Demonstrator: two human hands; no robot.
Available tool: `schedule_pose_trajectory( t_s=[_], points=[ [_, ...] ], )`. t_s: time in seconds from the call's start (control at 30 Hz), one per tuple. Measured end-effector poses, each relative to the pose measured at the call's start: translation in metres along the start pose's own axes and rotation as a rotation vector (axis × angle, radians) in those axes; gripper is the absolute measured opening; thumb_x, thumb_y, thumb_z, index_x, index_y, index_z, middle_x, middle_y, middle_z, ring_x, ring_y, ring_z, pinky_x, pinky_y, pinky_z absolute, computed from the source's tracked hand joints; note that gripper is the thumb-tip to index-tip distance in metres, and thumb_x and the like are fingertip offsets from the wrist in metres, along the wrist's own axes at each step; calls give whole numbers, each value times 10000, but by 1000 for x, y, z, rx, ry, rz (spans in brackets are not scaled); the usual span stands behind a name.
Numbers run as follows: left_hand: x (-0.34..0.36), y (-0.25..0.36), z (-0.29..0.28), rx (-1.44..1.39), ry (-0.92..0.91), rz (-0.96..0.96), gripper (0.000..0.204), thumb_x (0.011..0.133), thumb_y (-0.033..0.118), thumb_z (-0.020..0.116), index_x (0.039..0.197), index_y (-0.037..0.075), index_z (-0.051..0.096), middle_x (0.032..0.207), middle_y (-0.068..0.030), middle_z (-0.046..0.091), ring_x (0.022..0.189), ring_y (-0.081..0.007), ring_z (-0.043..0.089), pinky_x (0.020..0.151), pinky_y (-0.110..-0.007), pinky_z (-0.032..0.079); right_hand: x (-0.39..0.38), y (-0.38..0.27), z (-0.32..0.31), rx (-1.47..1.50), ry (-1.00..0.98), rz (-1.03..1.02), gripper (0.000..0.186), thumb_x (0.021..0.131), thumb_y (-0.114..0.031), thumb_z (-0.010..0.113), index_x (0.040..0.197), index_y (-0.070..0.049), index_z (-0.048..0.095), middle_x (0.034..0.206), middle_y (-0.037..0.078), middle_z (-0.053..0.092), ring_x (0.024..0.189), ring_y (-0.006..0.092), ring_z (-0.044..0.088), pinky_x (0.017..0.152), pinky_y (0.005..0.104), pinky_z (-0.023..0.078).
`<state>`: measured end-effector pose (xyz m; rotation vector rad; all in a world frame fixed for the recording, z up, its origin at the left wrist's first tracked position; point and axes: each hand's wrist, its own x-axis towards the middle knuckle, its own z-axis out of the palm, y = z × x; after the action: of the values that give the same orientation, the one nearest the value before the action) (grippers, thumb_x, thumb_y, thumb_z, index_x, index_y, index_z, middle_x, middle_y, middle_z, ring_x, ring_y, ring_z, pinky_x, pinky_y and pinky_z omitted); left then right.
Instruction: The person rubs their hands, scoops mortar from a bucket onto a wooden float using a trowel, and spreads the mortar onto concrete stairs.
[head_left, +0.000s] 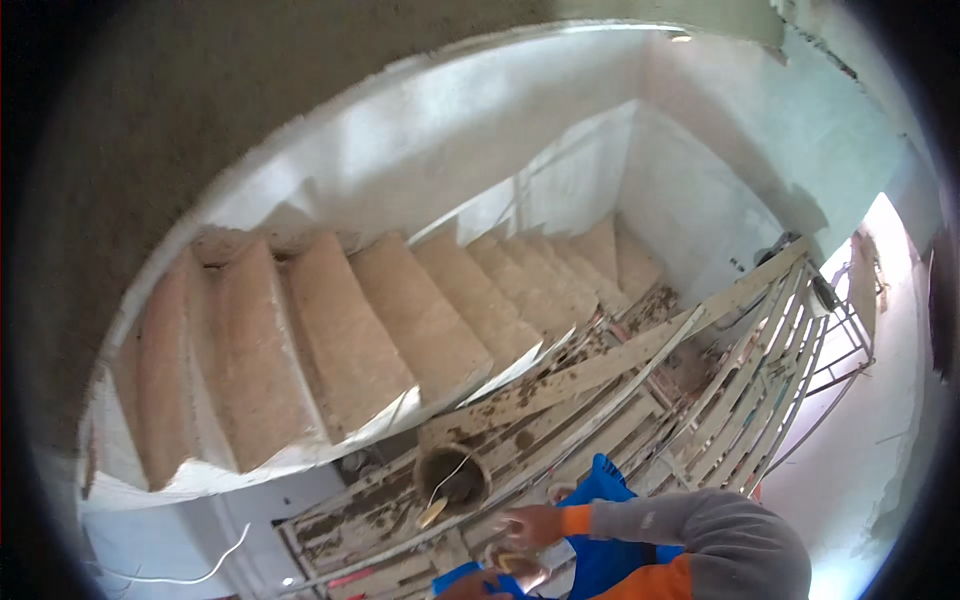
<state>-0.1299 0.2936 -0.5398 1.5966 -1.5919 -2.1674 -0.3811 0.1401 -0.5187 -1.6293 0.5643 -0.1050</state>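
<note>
My right hand (537,525), below a grey sleeve with an orange cuff, reaches left near the lower edge. Its fingers look stretched out and slightly blurred, and I see nothing held in them. My left hand (476,585) is cut off by the lower edge, so its grip is hidden. Between the hands lies a small tan thing (516,563) whose kind I cannot make out. Blue material (600,490) bunches beside and under my right wrist. Left of my hands, a bucket (455,478) with a wire handle and yellow grip stands on planks and holds grey stuff.
Brown stairs (350,330) with white edges run along the wall on the left. Scaffold planks (610,425), stained with mortar, lie below me, with a long board (640,350) across them. A metal frame (845,340) stands at the right. A white cable (215,570) hangs lower left.
</note>
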Motion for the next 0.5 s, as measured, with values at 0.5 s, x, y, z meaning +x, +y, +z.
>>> schedule_pose_trajectory(
  t_s=[0.5],
  points=[
    [168, 64, -158, 497, 1036, 1049, 916, 931, 557, 360, 1442, -125, 26, 1523, -294, 75, 1418, -419, 116, 1150, -432, 128, 262, 60, -40, 236, 946, -689, 473, 1005, -415, 396, 1265, -27, 468, 1021, 85, 574, 886, 176, 577, 790, 285, 474]
  ],
)
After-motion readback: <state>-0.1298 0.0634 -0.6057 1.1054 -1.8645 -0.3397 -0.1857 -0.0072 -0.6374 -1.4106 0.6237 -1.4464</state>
